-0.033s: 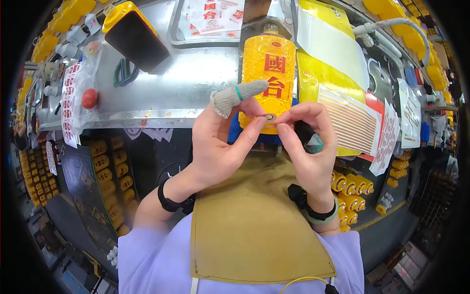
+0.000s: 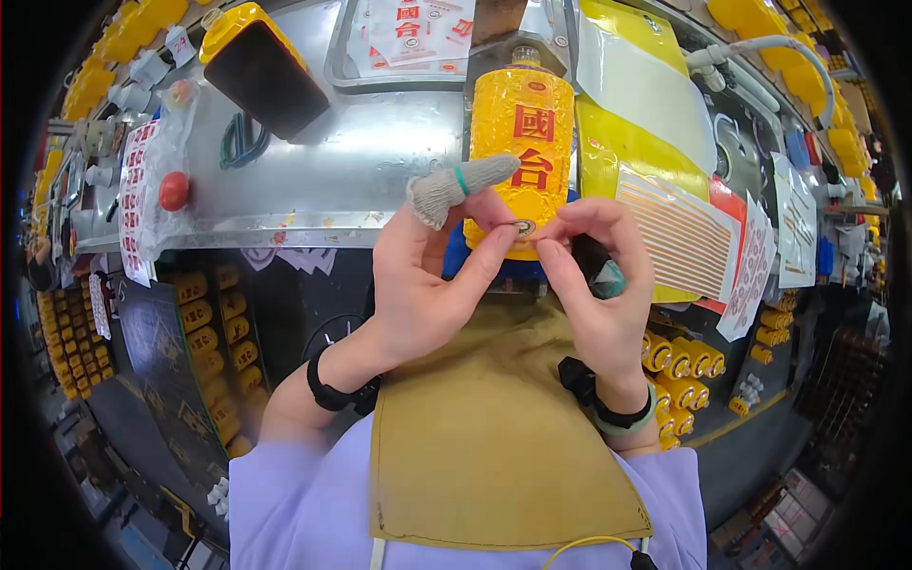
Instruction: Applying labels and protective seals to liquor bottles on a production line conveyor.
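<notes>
Between the thumb and forefinger of my left hand (image 2: 427,285) is a small oval sticker (image 2: 524,228) with a dark rim and a pale middle. A grey knitted finger cot (image 2: 465,183) with a green band covers one finger of that hand. Close to the sticker's right edge, my right hand (image 2: 608,285) has its thumb and forefinger pinched; what they grip is too small to make out. Just beyond both hands stands a yellow embossed bottle (image 2: 522,114) with red characters and a clear neck, its lower part partly hidden by my fingers.
On the metal bench (image 2: 380,142) lie a yellow bottle with a dark flat side (image 2: 261,81), a teal band (image 2: 244,142) and a red ball (image 2: 174,191). A tray (image 2: 347,76) of printed labels is at the back. Striped strip sheets (image 2: 674,233) lie at the right.
</notes>
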A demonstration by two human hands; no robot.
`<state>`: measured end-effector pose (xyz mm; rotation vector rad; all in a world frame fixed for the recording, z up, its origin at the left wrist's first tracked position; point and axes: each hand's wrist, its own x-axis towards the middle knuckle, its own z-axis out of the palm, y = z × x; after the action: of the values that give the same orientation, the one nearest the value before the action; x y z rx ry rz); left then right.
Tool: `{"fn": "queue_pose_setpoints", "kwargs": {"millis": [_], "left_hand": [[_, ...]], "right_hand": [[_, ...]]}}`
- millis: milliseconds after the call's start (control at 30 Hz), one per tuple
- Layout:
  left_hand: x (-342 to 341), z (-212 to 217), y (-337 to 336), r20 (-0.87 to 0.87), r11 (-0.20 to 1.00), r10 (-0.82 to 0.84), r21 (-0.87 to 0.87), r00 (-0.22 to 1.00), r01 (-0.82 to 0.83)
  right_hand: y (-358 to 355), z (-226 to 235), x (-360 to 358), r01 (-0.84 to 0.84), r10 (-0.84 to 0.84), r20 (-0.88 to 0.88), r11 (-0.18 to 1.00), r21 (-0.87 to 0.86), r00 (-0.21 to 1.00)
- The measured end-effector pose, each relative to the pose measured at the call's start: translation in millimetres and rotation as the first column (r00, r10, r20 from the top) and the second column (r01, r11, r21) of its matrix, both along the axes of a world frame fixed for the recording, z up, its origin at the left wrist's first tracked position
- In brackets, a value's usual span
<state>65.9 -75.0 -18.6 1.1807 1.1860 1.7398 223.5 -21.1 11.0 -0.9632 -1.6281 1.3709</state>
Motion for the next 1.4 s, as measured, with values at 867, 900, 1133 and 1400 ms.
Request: {"fn": "queue_pose_setpoints", "kwargs": {"millis": [867, 900, 1133, 1400], "left_hand": [[-6.8, -28.3, 10.6, -0.364, 0.976, 0.155, -0.089, 0.919, -0.200], [-6.3, -30.3, 10.1, -0.171, 0.979, 0.103, -0.155, 0.980, -0.130], [1.2, -23.2, 0.3, 0.227, 0.969, -0.063, -0.221, 0.972, 0.114], [2.7, -22.0, 4.4, 0.217, 0.967, -0.113, -0.201, 0.970, 0.158]], "right_hand": [[6.5, -33.4, 17.8, 0.048, -0.053, -0.011, 0.957, -0.287, 0.999], [10.4, -32.7, 21.2, 0.003, -0.026, -0.052, 0.916, -0.401, 0.998], [29.1, -27.4, 29.2, -0.006, 0.022, 0.040, 0.929, -0.371, 0.999], [31.9, -12.2, 13.6, -0.021, 0.026, 0.038, 0.992, -0.128, 0.999]]}}
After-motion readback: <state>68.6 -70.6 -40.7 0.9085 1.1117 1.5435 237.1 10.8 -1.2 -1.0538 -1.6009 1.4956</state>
